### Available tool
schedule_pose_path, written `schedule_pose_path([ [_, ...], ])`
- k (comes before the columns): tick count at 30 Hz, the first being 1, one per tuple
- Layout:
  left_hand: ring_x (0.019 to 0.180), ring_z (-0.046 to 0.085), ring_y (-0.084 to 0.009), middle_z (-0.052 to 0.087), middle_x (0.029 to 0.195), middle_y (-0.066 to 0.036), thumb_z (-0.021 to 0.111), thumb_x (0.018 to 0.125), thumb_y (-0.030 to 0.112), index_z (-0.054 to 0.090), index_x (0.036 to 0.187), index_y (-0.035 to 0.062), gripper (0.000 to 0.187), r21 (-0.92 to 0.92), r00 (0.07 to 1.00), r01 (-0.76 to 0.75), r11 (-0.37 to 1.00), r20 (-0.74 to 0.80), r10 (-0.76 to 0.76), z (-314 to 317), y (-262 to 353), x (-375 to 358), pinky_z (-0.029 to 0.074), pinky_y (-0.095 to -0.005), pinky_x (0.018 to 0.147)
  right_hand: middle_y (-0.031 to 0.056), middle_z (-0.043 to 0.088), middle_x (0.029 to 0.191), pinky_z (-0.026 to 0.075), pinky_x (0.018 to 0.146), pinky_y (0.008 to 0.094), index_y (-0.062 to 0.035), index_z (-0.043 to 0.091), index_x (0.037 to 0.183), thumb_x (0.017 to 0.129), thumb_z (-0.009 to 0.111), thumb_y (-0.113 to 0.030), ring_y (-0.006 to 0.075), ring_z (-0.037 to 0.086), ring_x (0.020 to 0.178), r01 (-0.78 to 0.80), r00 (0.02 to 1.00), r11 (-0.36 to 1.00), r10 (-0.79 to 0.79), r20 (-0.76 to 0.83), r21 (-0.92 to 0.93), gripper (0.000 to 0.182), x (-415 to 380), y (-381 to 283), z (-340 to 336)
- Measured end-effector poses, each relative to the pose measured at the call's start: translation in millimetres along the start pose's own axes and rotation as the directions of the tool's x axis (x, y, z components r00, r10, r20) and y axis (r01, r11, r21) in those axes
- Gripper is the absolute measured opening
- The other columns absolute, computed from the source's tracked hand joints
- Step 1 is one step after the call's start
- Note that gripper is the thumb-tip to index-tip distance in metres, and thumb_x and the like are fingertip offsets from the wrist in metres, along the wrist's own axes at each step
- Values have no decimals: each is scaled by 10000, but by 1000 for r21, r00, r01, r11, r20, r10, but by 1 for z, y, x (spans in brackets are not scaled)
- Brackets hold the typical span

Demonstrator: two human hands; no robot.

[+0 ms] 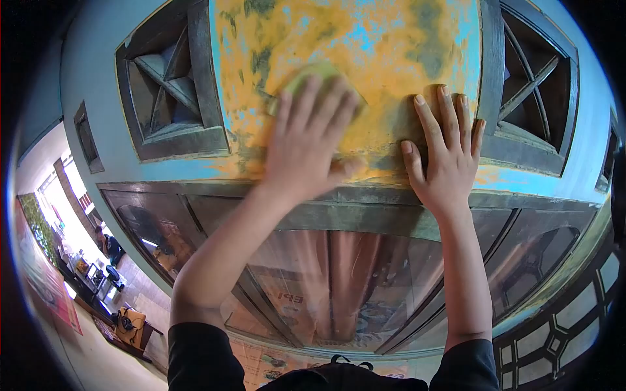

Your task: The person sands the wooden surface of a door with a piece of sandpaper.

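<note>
My left hand (305, 146) presses a yellow-green sheet, apparently sandpaper (324, 68), flat against the wall. Motion smears its fingers, and the palm and fingers hide most of the sheet. Under it the wall panel (385, 72) is patchy, with orange-yellow, light blue and dark grey areas. To the right, my right hand (448, 156) rests on the same panel with fingers stretched out and apart, holding nothing. Both hands are just above a dark wooden frame (365, 197).
Wooden vents with crossed bars, one left (173, 85) and one right (531, 78), flank the panel. Glass panes (339, 280) with a curtain behind lie below. At far left, a person (109, 246) is near a bright opening, and a brown bag (130, 326) sits on a table.
</note>
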State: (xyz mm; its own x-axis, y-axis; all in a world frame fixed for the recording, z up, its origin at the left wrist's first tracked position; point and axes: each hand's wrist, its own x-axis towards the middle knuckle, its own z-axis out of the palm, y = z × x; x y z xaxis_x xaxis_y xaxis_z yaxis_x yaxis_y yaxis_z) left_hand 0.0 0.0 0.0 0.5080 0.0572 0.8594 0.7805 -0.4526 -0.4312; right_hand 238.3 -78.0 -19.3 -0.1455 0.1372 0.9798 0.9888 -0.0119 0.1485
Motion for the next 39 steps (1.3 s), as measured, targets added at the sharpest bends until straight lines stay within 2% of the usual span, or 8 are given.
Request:
schedule_pose_path([
  [9, 1531, 209, -368, 288, 1653, -97, 436, 962, 636, 351, 1572, 136, 793, 15, 969, 168, 986, -185, -163, -3, -21, 24, 114, -589, 1228, 59, 396, 1593, 190, 1187, 649, -308, 513, 1477, 915, 622, -407, 338, 301, 1500, -9, 1000, 1000, 9, -12, 11, 581, -4, 0, 1],
  [13, 1527, 216, -372, 294, 1651, -102, 449, 948, 648, 352, 1568, 110, 827, -82, 982, -174, 981, 55, 179, 2, 13, -23, 121, -611, 1218, 55, 396, 1593, 197, 1183, 649, -312, 515, 1476, 921, 611, -414, 342, 302, 1499, 2, 1000, 1000, -2, 2, 7, 572, -11, 3, 1],
  [18, 1530, 203, -370, 259, 1668, -51, 314, 956, 747, 327, 1587, 220, 823, -25, 976, 143, 989, -162, -145, -2, -38, 16, 102, -576, 1233, 53, 408, 1587, 204, 1179, 653, -323, 513, 1476, 926, 592, -433, 341, 325, 1488, -7, 1000, 1000, 7, -15, -6, 566, -11, 2, 3],
  [25, 1556, 108, -367, 178, 1690, -74, 219, 938, 799, 267, 1609, 227, 884, 32, 961, -138, 990, 247, 126, 0, 14, -33, 33, -601, 1230, 45, 408, 1590, 204, 1178, 653, -333, 515, 1473, 912, 616, -407, 335, 330, 1487, -2, 999, 1000, 2, -35, 10, 575, -11, 3, 5],
  [29, 1561, 102, -353, 162, 1696, -66, 236, 944, 784, 271, 1610, 212, 878, -19, 992, 103, 995, 74, -101, 0, 9, -17, 30, -583, 1234, 43, 410, 1589, 202, 1179, 652, -331, 516, 1471, 909, 619, -406, 333, 323, 1491, -11, 999, 1000, 11, -36, 6, 577, -12, 2, 6],
  [34, 1545, 149, -381, 263, 1659, -122, 215, 961, 759, 316, 1586, 118, 900, 4, 969, -224, 975, 112, 222, 14, 36, -49, 29, -589, 1231, 43, 411, 1587, 202, 1178, 654, -328, 522, 1467, 910, 615, -410, 334, 325, 1490, -10, 999, 1000, 10, -37, 9, 571, -13, 2, 6],
  [37, 1545, 172, -333, 252, 1671, -74, 286, 949, 763, 313, 1597, 187, 867, -75, 995, 102, 992, -2, -102, -7, 3, 0, 29, -564, 1237, 43, 413, 1586, 203, 1176, 656, -328, 525, 1465, 911, 614, -409, 336, 325, 1489, -7, 999, 1000, 7, -43, 10, 566, -12, 2, 6],
  [39, 1547, 156, -346, 223, 1678, -82, 261, 934, 791, 285, 1605, 190, 901, -30, 998, 59, 998, 27, -58, 0, 12, 1, 49, -586, 1231, 43, 416, 1583, 204, 1176, 655, -329, 527, 1464, 916, 609, -402, 336, 328, 1488, -12, 999, 1000, 13, -45, 10, 559, -12, 2, 7],
])
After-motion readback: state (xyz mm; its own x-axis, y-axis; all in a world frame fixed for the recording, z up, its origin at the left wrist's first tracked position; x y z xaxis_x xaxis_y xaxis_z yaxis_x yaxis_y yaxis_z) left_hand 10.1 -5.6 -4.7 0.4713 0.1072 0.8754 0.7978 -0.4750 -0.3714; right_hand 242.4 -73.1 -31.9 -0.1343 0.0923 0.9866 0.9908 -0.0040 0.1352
